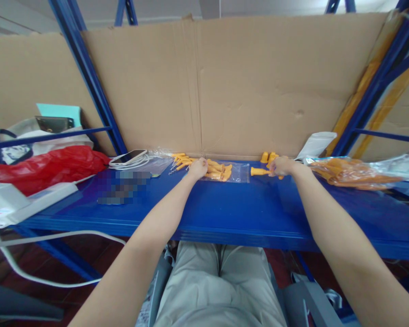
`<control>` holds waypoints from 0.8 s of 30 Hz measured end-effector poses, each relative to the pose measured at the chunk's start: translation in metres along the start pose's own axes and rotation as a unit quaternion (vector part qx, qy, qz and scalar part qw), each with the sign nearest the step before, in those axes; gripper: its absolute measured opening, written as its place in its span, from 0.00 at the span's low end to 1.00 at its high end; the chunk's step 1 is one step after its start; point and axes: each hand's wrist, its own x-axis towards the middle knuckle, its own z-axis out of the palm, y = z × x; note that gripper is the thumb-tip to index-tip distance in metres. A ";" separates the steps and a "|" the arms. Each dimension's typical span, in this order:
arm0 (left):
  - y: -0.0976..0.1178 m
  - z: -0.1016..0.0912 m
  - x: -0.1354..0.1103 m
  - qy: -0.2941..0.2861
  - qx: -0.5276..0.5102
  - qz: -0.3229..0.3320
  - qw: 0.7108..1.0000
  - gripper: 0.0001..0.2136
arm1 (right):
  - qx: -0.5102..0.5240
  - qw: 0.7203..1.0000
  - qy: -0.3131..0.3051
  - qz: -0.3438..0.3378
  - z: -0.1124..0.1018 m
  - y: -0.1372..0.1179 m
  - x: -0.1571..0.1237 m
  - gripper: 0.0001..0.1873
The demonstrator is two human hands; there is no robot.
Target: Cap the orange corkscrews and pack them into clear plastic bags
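My left hand (198, 168) rests with curled fingers between two groups of yellow plastic pieces; what its fingers hold, if anything, is hidden. To its left lie several slim yellow handles (180, 160) with metal spirals like corkscrews. On its right, larger yellow pieces (216, 170) lie on or in a clear plastic bag (240, 173). My right hand (282, 166) is closed around yellow plastic at the back right. A yellow tube-like piece with a flared end (259, 171) points left from its fingertips. Just behind stand more yellow pieces (265, 157).
Everything lies on a blue shelf (238, 213) backed by a cardboard wall (245, 86). At right is a plastic bag of orange-yellow pieces (351, 171). At left are a phone (132, 156), a coiled white cable (122, 164), a red bag (61, 165) and a white box-like item (37, 202).
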 end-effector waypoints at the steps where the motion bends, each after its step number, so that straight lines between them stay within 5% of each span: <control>1: 0.000 0.000 0.000 0.005 -0.006 -0.008 1.000 0.12 | -0.006 1.000 0.018 0.013 -0.004 -0.002 -0.003 0.06; 7: 0.004 -0.002 -0.001 0.011 -0.045 -0.042 0.998 0.13 | 0.013 0.997 0.061 -0.041 -0.010 -0.014 -0.004 0.06; 13: 0.008 -0.005 -0.003 -0.001 -0.108 -0.076 0.991 0.14 | 0.149 0.977 0.065 -0.139 0.007 -0.038 0.002 0.04; 24: 0.012 -0.004 -0.004 -0.008 -0.139 -0.070 0.988 0.15 | 0.257 0.944 0.099 -0.182 0.025 -0.057 0.007 0.06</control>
